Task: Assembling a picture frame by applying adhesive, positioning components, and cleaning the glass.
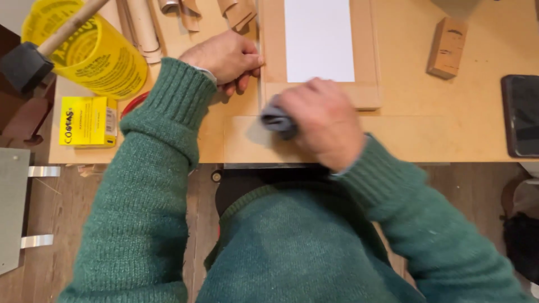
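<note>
Right under fingers (pixel 297 106) — grey cloth (pixel 276 119).

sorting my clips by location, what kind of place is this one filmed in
Probably a home woodworking or craft bench. The left hand steadies a wooden frame while the right hand presses a grey cloth at its corner; a foam brush and small wood block lie nearby.
</note>
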